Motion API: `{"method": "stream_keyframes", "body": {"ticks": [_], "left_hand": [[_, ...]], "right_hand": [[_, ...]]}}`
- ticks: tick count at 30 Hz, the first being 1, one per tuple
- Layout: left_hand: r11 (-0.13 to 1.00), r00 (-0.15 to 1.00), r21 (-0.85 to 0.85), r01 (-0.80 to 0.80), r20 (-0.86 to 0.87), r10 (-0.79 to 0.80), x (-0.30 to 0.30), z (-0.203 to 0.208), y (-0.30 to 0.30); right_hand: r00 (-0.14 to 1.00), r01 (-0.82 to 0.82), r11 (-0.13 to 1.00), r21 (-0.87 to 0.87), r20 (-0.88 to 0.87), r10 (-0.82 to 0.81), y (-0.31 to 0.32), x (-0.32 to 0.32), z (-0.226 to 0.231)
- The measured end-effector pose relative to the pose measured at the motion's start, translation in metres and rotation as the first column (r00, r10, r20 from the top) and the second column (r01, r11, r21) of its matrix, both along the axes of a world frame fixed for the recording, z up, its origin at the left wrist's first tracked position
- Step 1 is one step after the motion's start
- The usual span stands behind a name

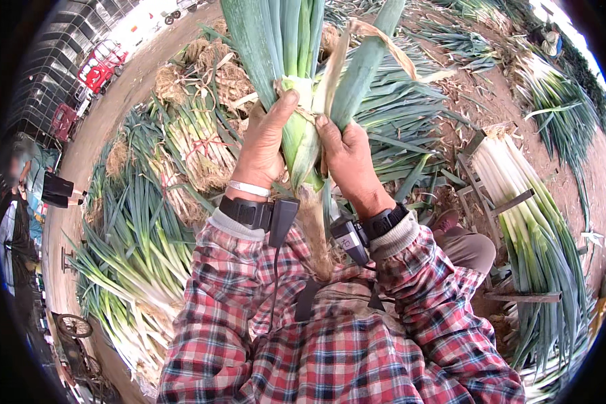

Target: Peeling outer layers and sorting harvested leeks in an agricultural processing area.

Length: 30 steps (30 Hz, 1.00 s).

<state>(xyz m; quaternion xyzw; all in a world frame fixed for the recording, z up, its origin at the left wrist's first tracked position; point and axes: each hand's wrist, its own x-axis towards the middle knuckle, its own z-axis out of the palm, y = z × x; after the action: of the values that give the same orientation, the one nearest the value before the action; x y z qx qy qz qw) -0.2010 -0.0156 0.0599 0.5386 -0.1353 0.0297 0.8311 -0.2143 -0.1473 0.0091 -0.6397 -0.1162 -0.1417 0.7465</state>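
Note:
My left hand is wrapped round the stalk of a thick leek, its thumb lying across the pale part just under the leaves. The leek stands nearly upright before my chest, green leaves up and brownish lower end toward my lap. Beside it, my right hand is closed on a broad outer leaf that leans off to the right, thumb pressed against the stalk. A dry, tan strip of leaf curls over at the top of it. My right fingers are partly hidden behind the leaf.
Loose leeks lie heaped at left, near tied bundles with shaggy roots. Cut green leaves pile up ahead. At right, a rack holds a row of pale-stemmed leeks. A red cart and a person are far left.

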Motion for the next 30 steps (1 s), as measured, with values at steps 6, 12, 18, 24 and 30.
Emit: {"method": "stream_keyframes", "body": {"ticks": [6, 12, 18, 24, 30], "left_hand": [[0.98, 0.982, -0.064, -0.187, -0.015, 0.186, 0.008, -0.017, 0.031], [0.865, 0.894, -0.26, -0.43, 0.013, 0.448, 0.036, 0.031, 0.124], [0.935, 0.985, -0.353, -0.026, 0.15, 0.084, 0.023, 0.077, 0.168], [0.933, 0.987, -0.359, 0.032, 0.161, 0.028, -0.002, 0.055, 0.048], [0.936, 0.984, -0.317, -0.154, -0.137, 0.115, 0.006, -0.005, -0.011]], "right_hand": [[0.899, -0.037, 0.918, 0.394, -0.388, 0.202, -0.022, -0.038, -0.093], [0.783, -0.183, 0.459, -0.87, -0.411, -0.467, -0.173, -0.087, -0.288], [0.782, -0.324, 0.242, -0.914, -0.403, -0.476, -0.198, -0.085, -0.241], [0.772, -0.604, 0.796, 0.035, -0.223, 0.595, -0.035, -0.053, -0.025], [0.893, -0.394, 0.918, 0.046, -0.217, 0.394, -0.018, -0.105, -0.036]]}}
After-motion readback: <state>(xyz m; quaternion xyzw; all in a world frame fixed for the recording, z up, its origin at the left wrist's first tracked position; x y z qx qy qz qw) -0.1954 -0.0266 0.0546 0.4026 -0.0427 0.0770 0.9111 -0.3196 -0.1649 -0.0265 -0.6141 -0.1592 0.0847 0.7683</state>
